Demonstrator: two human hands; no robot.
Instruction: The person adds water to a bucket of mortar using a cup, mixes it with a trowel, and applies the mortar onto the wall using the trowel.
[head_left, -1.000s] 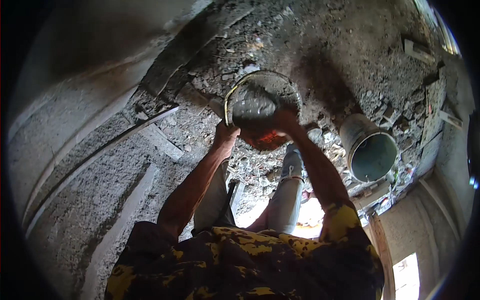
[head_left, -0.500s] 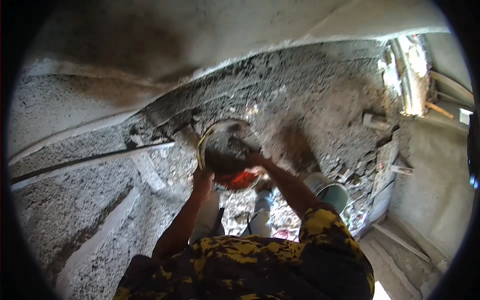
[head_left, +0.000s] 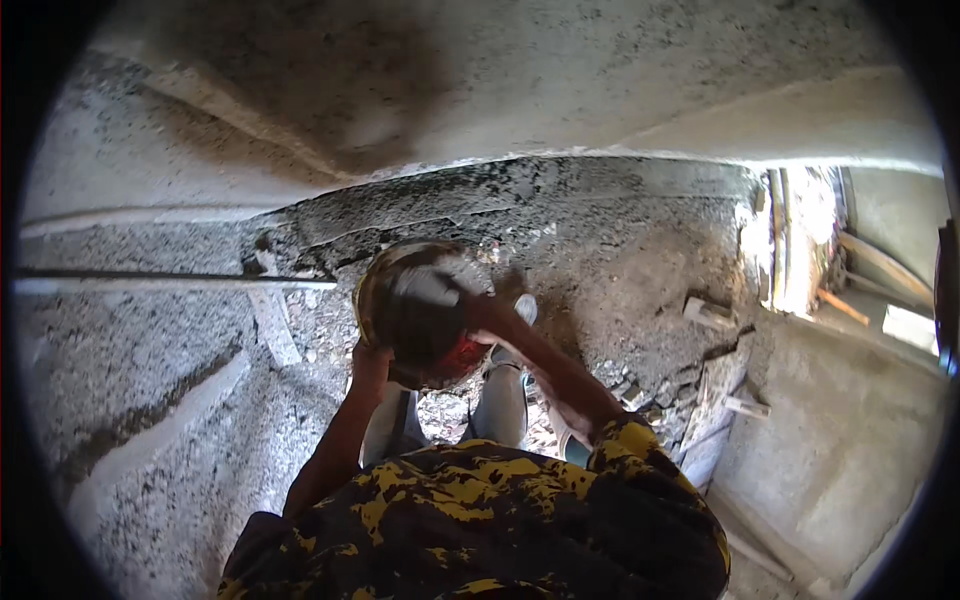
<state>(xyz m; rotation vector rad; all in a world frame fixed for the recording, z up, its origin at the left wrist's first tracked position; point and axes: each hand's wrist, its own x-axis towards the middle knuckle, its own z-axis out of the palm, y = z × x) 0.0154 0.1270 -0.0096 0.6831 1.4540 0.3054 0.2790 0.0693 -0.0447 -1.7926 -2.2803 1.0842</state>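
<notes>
A round basin [head_left: 372,290] with a yellowish rim and a red patch on its lower right is held in front of my legs. My left hand [head_left: 372,366] is closed on its near left edge. My right hand [head_left: 488,318] is over the basin's right side, its fingers curled around something dark. Motion blur hides what that is. Inside the basin is a dark grey mass, with a paler smeared patch near the right hand; I cannot tell what either is.
Rubble covers the ground around my shoe [head_left: 525,308]. A long bar [head_left: 180,284] reaches in from the left. A block [head_left: 710,313] lies at right, near broken boards [head_left: 715,390]. A greenish container [head_left: 576,450] is partly hidden by my right arm. A concrete wall [head_left: 840,420] stands at right.
The basin has shifted slightly left and its outside shows more. Both hands have moved left with it. The surroundings have turned in the view, and the greenish container is now mostly hidden.
</notes>
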